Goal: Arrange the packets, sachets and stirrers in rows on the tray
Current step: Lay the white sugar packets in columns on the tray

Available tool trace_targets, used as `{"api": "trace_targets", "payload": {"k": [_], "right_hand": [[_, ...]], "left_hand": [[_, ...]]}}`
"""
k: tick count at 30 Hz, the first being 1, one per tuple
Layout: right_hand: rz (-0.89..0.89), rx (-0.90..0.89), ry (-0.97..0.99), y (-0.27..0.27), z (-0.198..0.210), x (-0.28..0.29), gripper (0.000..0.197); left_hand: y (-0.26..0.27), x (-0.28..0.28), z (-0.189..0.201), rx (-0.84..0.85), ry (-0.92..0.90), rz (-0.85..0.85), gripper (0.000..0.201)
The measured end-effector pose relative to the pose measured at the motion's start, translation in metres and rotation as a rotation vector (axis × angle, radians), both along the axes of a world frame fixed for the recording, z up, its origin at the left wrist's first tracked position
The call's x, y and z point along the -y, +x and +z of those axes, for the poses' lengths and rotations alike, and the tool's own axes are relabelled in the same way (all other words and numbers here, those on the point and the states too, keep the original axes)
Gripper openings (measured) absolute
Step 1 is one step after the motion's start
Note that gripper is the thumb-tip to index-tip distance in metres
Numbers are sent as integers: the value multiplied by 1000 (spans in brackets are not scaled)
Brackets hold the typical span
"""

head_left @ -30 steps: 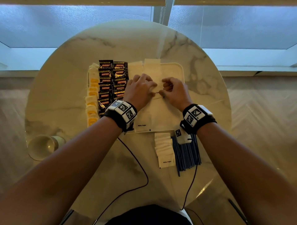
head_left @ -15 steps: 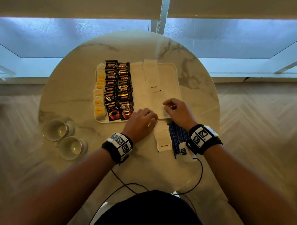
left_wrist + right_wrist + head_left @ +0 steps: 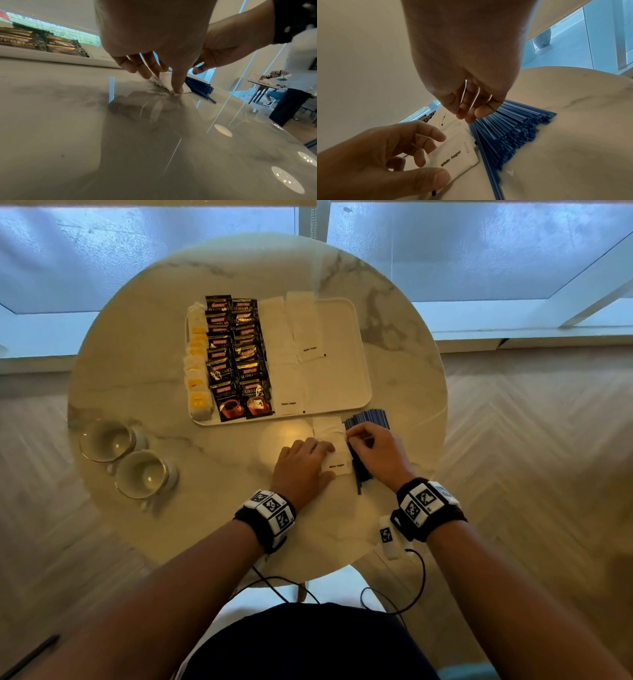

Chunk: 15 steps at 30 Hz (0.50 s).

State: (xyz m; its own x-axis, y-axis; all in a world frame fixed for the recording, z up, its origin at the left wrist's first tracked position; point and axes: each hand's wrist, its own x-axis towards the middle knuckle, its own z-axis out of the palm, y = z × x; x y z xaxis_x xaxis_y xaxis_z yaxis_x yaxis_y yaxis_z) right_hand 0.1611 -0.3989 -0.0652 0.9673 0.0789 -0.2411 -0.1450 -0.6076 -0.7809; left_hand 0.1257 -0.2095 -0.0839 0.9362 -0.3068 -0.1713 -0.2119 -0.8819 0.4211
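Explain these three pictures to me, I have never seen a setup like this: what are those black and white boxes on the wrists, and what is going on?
A person wears three cameras. The top-down picture comes from the head; the other two come from the wrist bands, looking along each hand.

On the marble table sits a tray with rows of yellow sachets, Kopiko coffee packets and white sugar sachets. Two cups stand to the left.

In front of the tray lie a stack of white sugar sachets and blue stirrers. The left hand touches that stack with fingers and thumb. The right hand hovers, fingers curled, where stack and stirrers meet; whether it grips anything is unclear.
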Motion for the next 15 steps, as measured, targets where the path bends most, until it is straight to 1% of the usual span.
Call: {"api": "trace_targets", "payload": {"k": [3,5,7,10,11,12,14,15], "right_hand": [[-9,11,10,-5,4,0,14],[4,-5,23,-7,6,1,21],[68,-12,42,-9,10,1,30],[228,-85,46,-10,12,-1,40],[272,-114,39,-9,12,-2,37],[304,-127,29,-9,12,-3,29],[322,-109,7,-6,11,-3,16],[308,-88,-9,-5,10,-3,16]], "left_hand": [[2,-3,0,-35,-71,34,35],[4,-7,1,-64,-187,38,24],[6,-12,5,-92,-299,35,16],[13,-17,14,-69,-388,2,13],[17,-18,18,-55,-423,-6,14],[20,-18,21,-41,-453,-12,14],[25,-17,25,-14,-467,7,15],[27,-15,26,-19,-454,42,18]]}}
